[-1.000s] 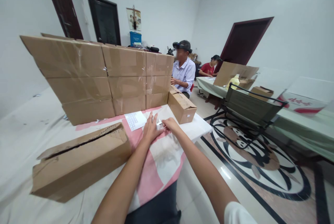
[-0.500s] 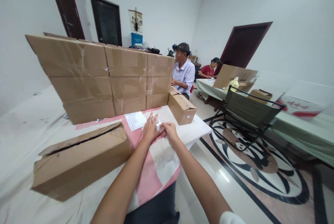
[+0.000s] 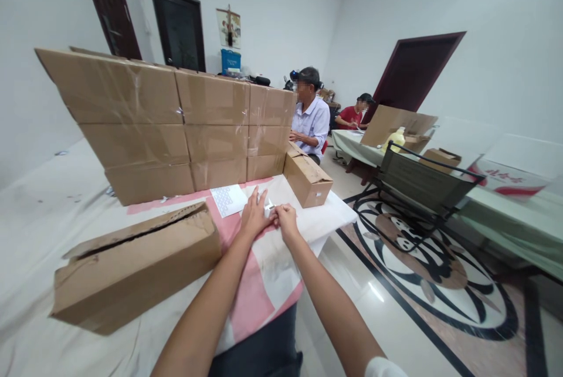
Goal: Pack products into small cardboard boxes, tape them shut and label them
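Note:
Both my arms reach forward over a table with a white and pink cloth [image 3: 259, 301]. My left hand [image 3: 254, 217] and my right hand [image 3: 285, 216] meet on a small white item [image 3: 268, 207] and pinch it between their fingers just above the cloth. What the item is cannot be made out. A white sheet printed with small marks [image 3: 227, 199] lies just left of my left hand. A small closed cardboard box [image 3: 308, 178] sits a little beyond my right hand.
A long cardboard box with a loose flap [image 3: 136, 262] lies at my left. A wall of stacked taped cartons [image 3: 176, 125] stands behind. Two seated people [image 3: 311, 119] work further back. A dark folding chair [image 3: 417, 189] and a green-covered table [image 3: 505, 213] stand at right.
My right hand has drawn slightly back and closed in against my left hand on the small white item. The view shifted a little; nothing else moved.

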The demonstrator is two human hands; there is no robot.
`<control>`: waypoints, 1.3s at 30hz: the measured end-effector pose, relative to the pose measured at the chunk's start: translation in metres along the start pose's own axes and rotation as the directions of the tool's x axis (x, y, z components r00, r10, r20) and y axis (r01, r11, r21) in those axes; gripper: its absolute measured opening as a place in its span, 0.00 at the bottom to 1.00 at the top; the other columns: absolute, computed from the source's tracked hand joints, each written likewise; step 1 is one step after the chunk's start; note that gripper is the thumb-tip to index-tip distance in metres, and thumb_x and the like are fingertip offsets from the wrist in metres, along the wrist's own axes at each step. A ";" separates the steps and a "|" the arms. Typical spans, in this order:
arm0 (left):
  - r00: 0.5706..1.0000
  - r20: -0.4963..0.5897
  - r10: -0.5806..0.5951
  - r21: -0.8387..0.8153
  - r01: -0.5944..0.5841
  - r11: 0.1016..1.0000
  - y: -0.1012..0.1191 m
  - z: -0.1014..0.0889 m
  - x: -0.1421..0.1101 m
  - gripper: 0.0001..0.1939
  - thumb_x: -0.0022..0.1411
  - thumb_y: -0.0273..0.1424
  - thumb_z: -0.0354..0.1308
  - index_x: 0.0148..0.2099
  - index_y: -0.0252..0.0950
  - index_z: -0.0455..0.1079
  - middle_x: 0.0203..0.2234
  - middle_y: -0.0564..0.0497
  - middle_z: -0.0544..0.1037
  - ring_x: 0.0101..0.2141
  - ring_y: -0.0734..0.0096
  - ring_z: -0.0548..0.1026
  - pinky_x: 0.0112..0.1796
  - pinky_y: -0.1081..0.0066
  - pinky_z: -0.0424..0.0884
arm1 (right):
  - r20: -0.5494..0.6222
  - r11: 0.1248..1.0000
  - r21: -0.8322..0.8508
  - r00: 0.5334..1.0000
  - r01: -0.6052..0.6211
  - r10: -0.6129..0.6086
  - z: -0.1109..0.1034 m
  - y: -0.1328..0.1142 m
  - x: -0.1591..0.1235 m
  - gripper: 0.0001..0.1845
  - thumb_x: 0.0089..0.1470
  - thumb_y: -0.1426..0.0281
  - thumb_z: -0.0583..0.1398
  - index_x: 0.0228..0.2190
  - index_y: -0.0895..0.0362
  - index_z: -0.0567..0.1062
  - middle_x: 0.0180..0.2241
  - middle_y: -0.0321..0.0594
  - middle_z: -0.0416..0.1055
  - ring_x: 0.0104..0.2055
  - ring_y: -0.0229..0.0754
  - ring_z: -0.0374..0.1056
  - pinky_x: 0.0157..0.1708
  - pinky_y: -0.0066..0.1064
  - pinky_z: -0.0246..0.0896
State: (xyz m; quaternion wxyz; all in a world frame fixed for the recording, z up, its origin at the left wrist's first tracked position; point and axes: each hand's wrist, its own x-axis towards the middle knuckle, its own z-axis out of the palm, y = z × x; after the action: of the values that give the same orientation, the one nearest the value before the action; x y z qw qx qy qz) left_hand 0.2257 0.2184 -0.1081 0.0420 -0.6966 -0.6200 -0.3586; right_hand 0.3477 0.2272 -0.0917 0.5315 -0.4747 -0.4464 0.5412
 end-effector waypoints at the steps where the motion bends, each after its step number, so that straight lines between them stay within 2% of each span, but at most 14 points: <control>1: 1.000 0.001 -0.001 0.000 0.001 1.000 0.000 0.000 0.000 0.46 0.54 0.36 0.67 0.71 0.35 0.54 0.71 0.33 0.50 0.64 0.41 0.63 0.57 0.51 0.68 | 0.006 1.000 -0.004 1.000 -0.010 0.010 -0.001 0.001 -0.001 0.08 0.44 0.69 0.57 0.17 0.56 0.67 0.12 0.35 0.69 0.10 0.31 0.56 0.10 0.22 0.46; 7: 1.000 0.025 -0.017 -0.007 0.018 1.000 0.001 -0.002 -0.001 0.45 0.55 0.33 0.65 0.72 0.37 0.52 0.72 0.35 0.48 0.65 0.41 0.61 0.58 0.49 0.67 | 0.020 0.998 -0.038 0.999 -0.045 0.046 -0.004 0.010 -0.001 0.08 0.47 0.67 0.59 0.21 0.57 0.70 0.15 0.37 0.72 0.13 0.34 0.64 0.11 0.21 0.50; 14: 0.999 0.030 -0.024 0.000 0.024 1.000 0.002 -0.003 -0.002 0.44 0.56 0.34 0.64 0.72 0.37 0.53 0.72 0.35 0.50 0.65 0.42 0.61 0.57 0.50 0.68 | 0.044 0.998 -0.066 0.999 -0.001 0.003 -0.006 0.015 -0.002 0.09 0.50 0.67 0.56 0.23 0.58 0.72 0.16 0.38 0.73 0.12 0.32 0.60 0.13 0.22 0.50; 22: 1.000 0.022 -0.022 -0.004 0.022 1.000 0.001 0.000 -0.003 0.41 0.60 0.36 0.63 0.72 0.37 0.54 0.71 0.36 0.51 0.64 0.41 0.61 0.59 0.48 0.66 | 0.065 0.991 -0.131 0.998 0.023 -0.014 -0.008 0.017 -0.001 0.10 0.52 0.66 0.54 0.23 0.57 0.71 0.16 0.36 0.73 0.13 0.33 0.62 0.14 0.22 0.54; 25: 1.000 0.026 -0.009 0.000 0.009 1.000 0.001 -0.001 -0.003 0.42 0.58 0.35 0.64 0.71 0.35 0.55 0.71 0.34 0.52 0.64 0.41 0.60 0.60 0.48 0.64 | 0.070 0.987 -0.157 0.998 0.021 -0.010 -0.009 0.013 -0.004 0.10 0.50 0.67 0.56 0.20 0.56 0.70 0.14 0.35 0.71 0.13 0.34 0.62 0.15 0.23 0.55; 28: 0.999 0.042 0.018 -0.004 -0.018 1.000 0.003 -0.006 -0.003 0.41 0.57 0.35 0.65 0.70 0.33 0.57 0.69 0.33 0.54 0.65 0.41 0.59 0.63 0.47 0.60 | 0.051 0.983 -0.174 0.997 0.066 -0.057 -0.011 0.010 -0.012 0.13 0.48 0.71 0.58 0.15 0.55 0.67 0.12 0.33 0.69 0.15 0.34 0.63 0.17 0.22 0.56; 32: 0.998 0.044 0.049 -0.045 -0.047 0.998 0.015 -0.019 0.000 0.41 0.54 0.33 0.66 0.68 0.33 0.60 0.68 0.33 0.55 0.65 0.41 0.59 0.63 0.45 0.59 | 0.022 0.969 -0.174 0.984 0.176 -0.174 -0.013 0.003 -0.025 0.16 0.49 0.74 0.57 0.12 0.54 0.66 0.12 0.33 0.66 0.16 0.35 0.62 0.21 0.23 0.57; 35: 0.998 0.018 0.060 -0.112 -0.058 0.992 0.028 -0.037 0.002 0.43 0.50 0.31 0.66 0.68 0.33 0.58 0.66 0.32 0.58 0.64 0.41 0.61 0.62 0.45 0.60 | 0.001 0.943 -0.163 0.956 0.290 -0.294 -0.016 -0.004 -0.034 0.19 0.51 0.72 0.57 0.11 0.54 0.64 0.13 0.33 0.65 0.18 0.36 0.62 0.24 0.26 0.58; 37: 0.998 0.005 0.065 -0.178 -0.064 0.982 0.035 -0.053 0.002 0.45 0.49 0.28 0.64 0.69 0.35 0.56 0.64 0.34 0.62 0.61 0.47 0.66 0.59 0.50 0.65 | 0.000 0.915 -0.152 0.926 0.374 -0.379 -0.017 -0.009 -0.042 0.19 0.51 0.71 0.58 0.12 0.53 0.64 0.15 0.33 0.65 0.21 0.38 0.63 0.26 0.28 0.60; 39: 0.998 0.003 0.062 -0.254 -0.060 0.965 0.037 -0.072 -0.003 0.43 0.51 0.27 0.61 0.70 0.38 0.54 0.60 0.39 0.67 0.52 0.58 0.74 0.53 0.58 0.72 | 0.028 0.883 -0.136 0.893 0.450 -0.450 -0.016 -0.012 -0.053 0.20 0.52 0.68 0.59 0.12 0.53 0.64 0.16 0.34 0.66 0.23 0.40 0.64 0.29 0.30 0.61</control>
State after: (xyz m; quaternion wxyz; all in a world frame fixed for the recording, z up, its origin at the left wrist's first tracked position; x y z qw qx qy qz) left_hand 0.2267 0.1713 -0.0421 -0.0399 -0.7170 -0.5475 -0.4296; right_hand 0.3650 0.1740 -0.0804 0.6090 -0.3950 -0.5798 0.3700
